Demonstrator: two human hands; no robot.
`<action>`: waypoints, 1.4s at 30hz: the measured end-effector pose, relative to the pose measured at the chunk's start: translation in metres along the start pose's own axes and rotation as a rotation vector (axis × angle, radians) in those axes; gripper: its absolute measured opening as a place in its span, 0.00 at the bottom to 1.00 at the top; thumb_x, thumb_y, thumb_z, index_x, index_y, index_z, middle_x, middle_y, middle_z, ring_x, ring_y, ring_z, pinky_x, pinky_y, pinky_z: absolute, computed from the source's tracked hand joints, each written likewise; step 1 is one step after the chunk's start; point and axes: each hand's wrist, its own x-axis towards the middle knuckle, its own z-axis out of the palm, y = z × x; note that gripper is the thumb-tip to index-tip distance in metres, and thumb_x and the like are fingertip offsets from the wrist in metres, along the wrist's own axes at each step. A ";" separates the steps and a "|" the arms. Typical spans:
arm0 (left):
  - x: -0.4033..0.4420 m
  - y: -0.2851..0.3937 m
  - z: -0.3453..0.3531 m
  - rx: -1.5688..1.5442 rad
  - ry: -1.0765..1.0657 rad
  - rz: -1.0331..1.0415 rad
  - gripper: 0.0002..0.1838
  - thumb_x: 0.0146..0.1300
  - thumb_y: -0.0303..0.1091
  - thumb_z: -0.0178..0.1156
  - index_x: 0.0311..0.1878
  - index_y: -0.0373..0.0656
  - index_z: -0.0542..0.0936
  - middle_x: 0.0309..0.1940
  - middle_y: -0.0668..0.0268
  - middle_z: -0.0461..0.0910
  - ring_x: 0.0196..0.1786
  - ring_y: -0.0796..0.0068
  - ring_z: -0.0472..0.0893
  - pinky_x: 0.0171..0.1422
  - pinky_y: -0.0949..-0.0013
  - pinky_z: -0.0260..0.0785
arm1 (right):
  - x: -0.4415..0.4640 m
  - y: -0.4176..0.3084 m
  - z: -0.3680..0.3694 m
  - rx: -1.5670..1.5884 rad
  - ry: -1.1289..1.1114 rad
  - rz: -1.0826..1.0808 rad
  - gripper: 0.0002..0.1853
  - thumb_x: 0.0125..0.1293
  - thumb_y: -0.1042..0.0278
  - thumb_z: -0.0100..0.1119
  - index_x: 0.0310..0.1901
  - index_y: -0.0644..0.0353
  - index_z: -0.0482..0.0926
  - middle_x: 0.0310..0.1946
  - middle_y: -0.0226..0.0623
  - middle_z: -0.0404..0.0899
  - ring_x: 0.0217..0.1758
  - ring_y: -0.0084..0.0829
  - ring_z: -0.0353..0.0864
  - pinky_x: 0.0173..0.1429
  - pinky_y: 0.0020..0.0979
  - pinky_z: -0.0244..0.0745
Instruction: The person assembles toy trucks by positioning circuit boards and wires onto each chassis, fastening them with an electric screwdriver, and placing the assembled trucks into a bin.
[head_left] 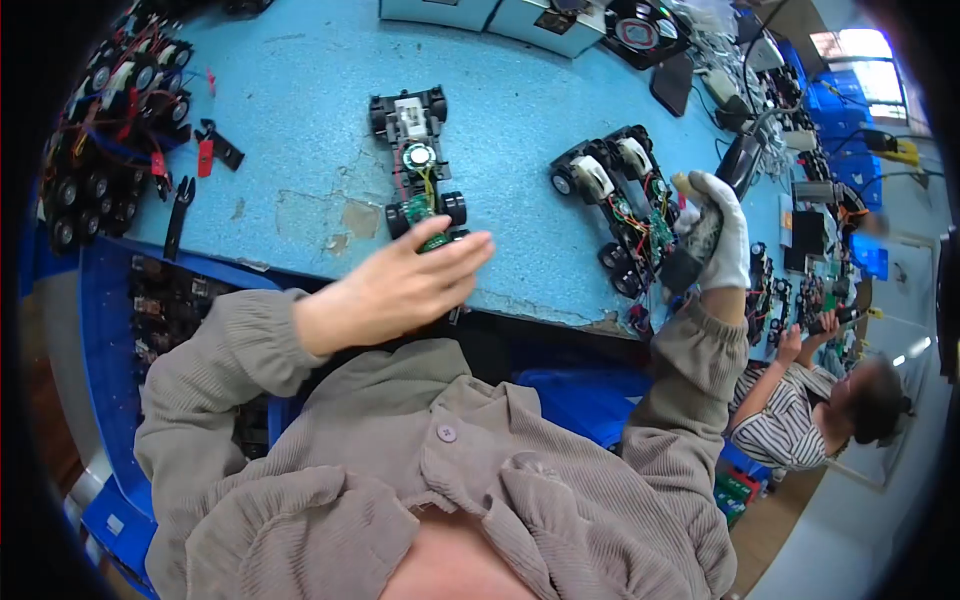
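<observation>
A toy car chassis (416,160) lies lengthwise on the blue worktable, with black wheels, a round white part and yellow wires. My bare left hand (400,285) is at its near end, fingers stretched out over the green circuit board (432,238) there; whether they press on it I cannot tell. In a white glove, my right hand (728,235) is closed around a black corded tool that looks like an electric screwdriver (742,160). Its working tip is hard to make out. Just left of that hand, two more chassis (612,200) sit side by side, with green boards and loose wires.
Stacked wheeled chassis (95,190) crowd the left edge, near black-and-red clips (205,155). Pale boxes (540,25) and a fan (645,32) stand at the back. A blue crate (110,330) is below left. Another person (800,415) works at the right with a tool.
</observation>
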 end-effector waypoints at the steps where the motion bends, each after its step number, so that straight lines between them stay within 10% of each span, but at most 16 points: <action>1: 0.000 0.007 0.004 -0.007 0.002 -0.016 0.15 0.50 0.34 0.58 0.42 0.43 0.77 0.58 0.58 0.69 0.66 0.64 0.63 0.69 0.52 0.46 | -0.008 0.001 0.006 -0.008 -0.053 0.019 0.12 0.59 0.65 0.59 0.39 0.65 0.77 0.32 0.40 0.80 0.18 0.24 0.73 0.21 0.24 0.71; 6: 0.004 -0.007 -0.036 -0.369 0.344 -0.059 0.04 0.55 0.32 0.54 0.31 0.44 0.77 0.46 0.61 0.77 0.60 0.65 0.70 0.65 0.55 0.54 | -0.049 0.022 0.060 -0.245 -0.291 0.043 0.16 0.56 0.62 0.61 0.41 0.66 0.75 0.37 0.45 0.81 0.16 0.24 0.74 0.21 0.22 0.71; 9: -0.010 -0.063 -0.065 -1.146 0.707 -0.620 0.22 0.72 0.45 0.36 0.44 0.39 0.76 0.47 0.59 0.77 0.54 0.68 0.74 0.59 0.64 0.62 | -0.054 0.047 0.090 -0.253 -0.410 0.082 0.19 0.55 0.63 0.65 0.43 0.68 0.75 0.35 0.41 0.80 0.17 0.23 0.75 0.22 0.22 0.72; 12: -0.022 -0.114 -0.036 -1.846 0.763 -0.936 0.25 0.70 0.49 0.41 0.57 0.38 0.69 0.50 0.59 0.76 0.50 0.72 0.74 0.54 0.70 0.66 | -0.054 0.078 0.122 -0.171 -0.427 0.132 0.20 0.55 0.64 0.65 0.45 0.69 0.75 0.32 0.39 0.79 0.18 0.23 0.76 0.23 0.23 0.72; 18: -0.042 -0.094 -0.020 -1.695 0.356 -1.134 0.21 0.66 0.43 0.52 0.54 0.38 0.71 0.43 0.61 0.77 0.47 0.75 0.76 0.49 0.73 0.69 | -0.067 0.103 0.150 -0.102 -0.472 0.268 0.18 0.56 0.68 0.64 0.45 0.70 0.74 0.24 0.37 0.77 0.17 0.25 0.76 0.23 0.24 0.71; 29: -0.020 -0.106 -0.034 -1.281 0.275 -1.219 0.15 0.61 0.38 0.60 0.43 0.36 0.73 0.34 0.65 0.78 0.36 0.79 0.77 0.35 0.77 0.71 | -0.057 0.072 0.164 -0.212 -0.393 0.097 0.12 0.52 0.71 0.65 0.36 0.67 0.76 0.24 0.34 0.77 0.18 0.22 0.75 0.24 0.22 0.68; 42: -0.022 -0.092 -0.022 -1.341 0.855 -1.041 0.07 0.57 0.24 0.59 0.39 0.33 0.78 0.32 0.65 0.80 0.33 0.79 0.80 0.39 0.77 0.75 | -0.031 0.072 0.222 -0.362 -0.565 -0.082 0.14 0.47 0.74 0.67 0.38 0.63 0.77 0.29 0.29 0.78 0.29 0.15 0.73 0.33 0.20 0.70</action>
